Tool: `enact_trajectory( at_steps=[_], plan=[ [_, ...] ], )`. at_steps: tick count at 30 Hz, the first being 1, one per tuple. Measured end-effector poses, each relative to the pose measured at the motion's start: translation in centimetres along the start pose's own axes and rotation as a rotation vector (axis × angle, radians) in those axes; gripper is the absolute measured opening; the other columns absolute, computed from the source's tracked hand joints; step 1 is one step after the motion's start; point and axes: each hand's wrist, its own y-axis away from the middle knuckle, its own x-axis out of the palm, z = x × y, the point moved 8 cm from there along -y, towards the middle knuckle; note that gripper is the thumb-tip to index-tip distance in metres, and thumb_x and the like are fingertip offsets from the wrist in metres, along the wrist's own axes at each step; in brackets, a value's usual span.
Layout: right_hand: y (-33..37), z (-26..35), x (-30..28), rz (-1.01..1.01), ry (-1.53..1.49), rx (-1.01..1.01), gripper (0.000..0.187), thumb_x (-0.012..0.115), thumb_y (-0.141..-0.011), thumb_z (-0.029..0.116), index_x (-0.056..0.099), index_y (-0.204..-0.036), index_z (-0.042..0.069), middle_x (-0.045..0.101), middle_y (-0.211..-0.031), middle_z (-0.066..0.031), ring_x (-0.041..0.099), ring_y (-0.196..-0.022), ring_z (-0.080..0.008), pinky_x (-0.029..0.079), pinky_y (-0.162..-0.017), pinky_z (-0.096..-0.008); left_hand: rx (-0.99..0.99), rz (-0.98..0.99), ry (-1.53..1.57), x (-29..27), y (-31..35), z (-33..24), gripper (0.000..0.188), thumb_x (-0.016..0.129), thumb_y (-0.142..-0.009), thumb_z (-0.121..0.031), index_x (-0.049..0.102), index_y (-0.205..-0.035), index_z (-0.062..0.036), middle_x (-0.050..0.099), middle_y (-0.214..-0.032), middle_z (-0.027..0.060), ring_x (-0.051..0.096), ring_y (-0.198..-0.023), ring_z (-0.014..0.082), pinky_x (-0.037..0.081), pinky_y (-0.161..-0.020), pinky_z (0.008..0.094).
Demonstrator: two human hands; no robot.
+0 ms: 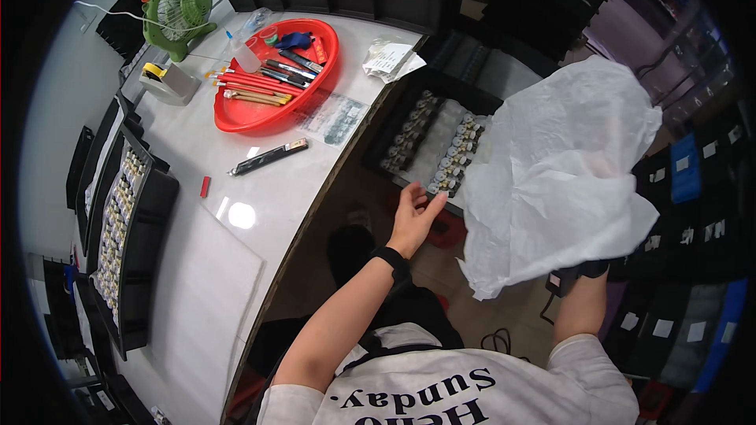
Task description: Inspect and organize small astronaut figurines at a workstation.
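A large, crumpled, translucent white sheet (543, 181) hangs over the right side of a black tray (492, 102). My right hand is behind the raised sheet, showing only as a faint shape, and appears to grip it; its fingers are hidden. A black band (573, 277) circles that wrist. At the tray's near edge is my left hand (416, 216), thumb and fingers apart with nothing between them. Inside the tray, small metallic and yellowish parts (458, 153) stand in rows on white lining. My left wrist wears a black band (392, 264).
On the white table (283, 189) to the left, a red basin (236, 118) holds brushes, pens and a bottle. Nearby are a black pen-like tool (268, 159), a green fan (177, 12), a tape dispenser (169, 85) and a filled black tray (153, 212). Labelled bins (685, 165) line the right.
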Motion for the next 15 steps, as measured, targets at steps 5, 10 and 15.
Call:
enact_trajectory(
  at_steps=[5,10,15],
  plan=[
    [-0.6,2.0,0.3,-0.226,0.087,-0.080,0.043,0.052,-0.078,0.020,0.045,-0.113,-0.004,0.051,-0.110,-0.0161,0.054,-0.097,-0.0265,0.049,-0.077,-0.0343,-0.555,0.494,0.366,7.5,2.7,2.3,0.096,0.053,-0.076,-0.059,0.005,-0.136,-0.0014,0.032,-0.133,0.0181,0.029,-0.124,0.0266,0.019,-0.103,0.0381],
    [3.4,5.8,-1.4,-0.457,0.188,-0.187,0.049,0.051,-0.076,0.022,0.042,-0.118,-0.002,0.048,-0.115,-0.0176,0.054,-0.097,-0.0290,0.049,-0.078,-0.0340,-0.499,0.734,0.428,12.1,4.5,-0.3,0.067,0.056,-0.083,-0.035,0.023,-0.132,-0.0026,0.054,-0.109,0.0119,0.046,-0.110,0.0205,0.032,-0.096,0.0348],
    [8.9,13.7,-7.3,-0.657,0.244,-0.281,0.054,0.050,-0.075,0.023,0.039,-0.122,0.000,0.045,-0.119,-0.0190,0.053,-0.097,-0.0315,0.049,-0.078,-0.0337,-0.335,0.512,0.212,8.4,1.7,-1.4,0.039,0.058,-0.084,-0.017,0.046,-0.118,-0.0027,0.056,-0.092,0.0036,0.057,-0.088,0.0129,0.045,-0.079,0.0265]
  ],
)
